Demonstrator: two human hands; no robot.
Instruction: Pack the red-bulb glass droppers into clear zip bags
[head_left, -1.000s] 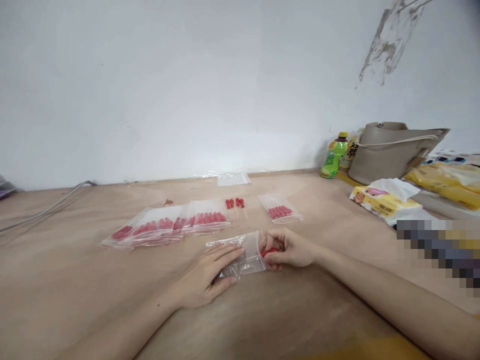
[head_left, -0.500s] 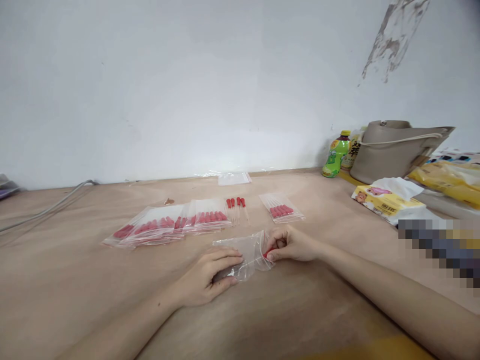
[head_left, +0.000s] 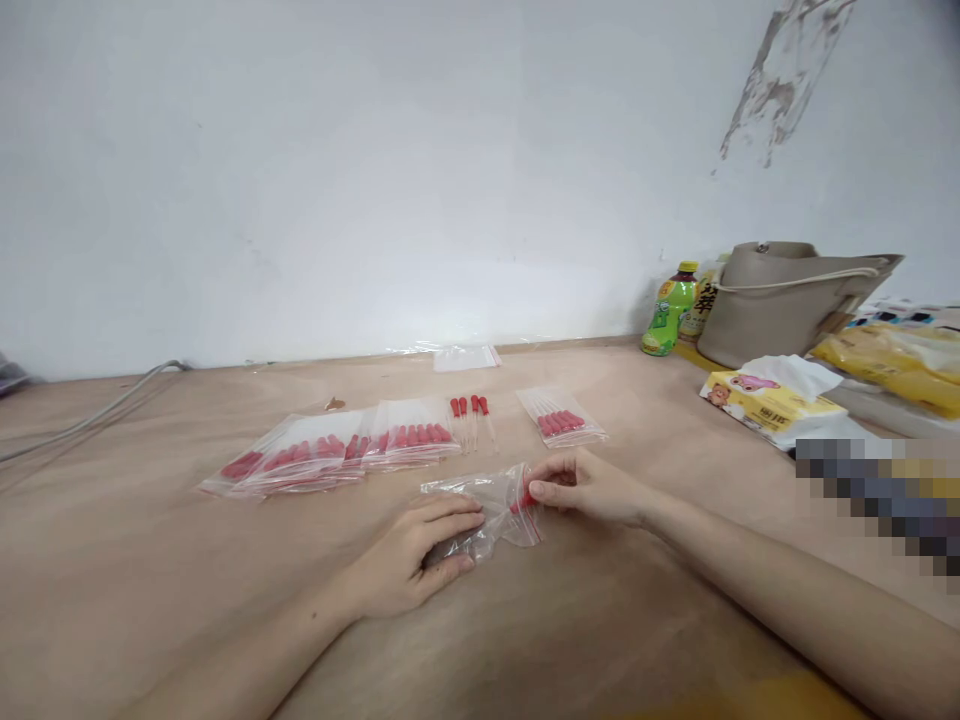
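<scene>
A clear zip bag lies on the brown-covered table between my hands, its red-lined mouth turned to the right. My left hand rests over the closed end, palm down, with thumb and fingers apart. At the mouth, the thumb and fingers of my right hand are pinched on the end of a dropper with a red bulb. Most of that bulb shows inside the bag; its tube is hard to make out. Several loose droppers with red bulbs lie side by side beyond the bag.
Filled zip bags overlap at the left, and another filled bag lies right of the loose droppers. Flat bags lie by the wall. A green bottle, a grey handbag and a tissue pack stand at the right.
The red bulb has moved left, further into the bag's mouth. My right fingertips have shifted slightly up and straightened. My left hand stays on the bag.
</scene>
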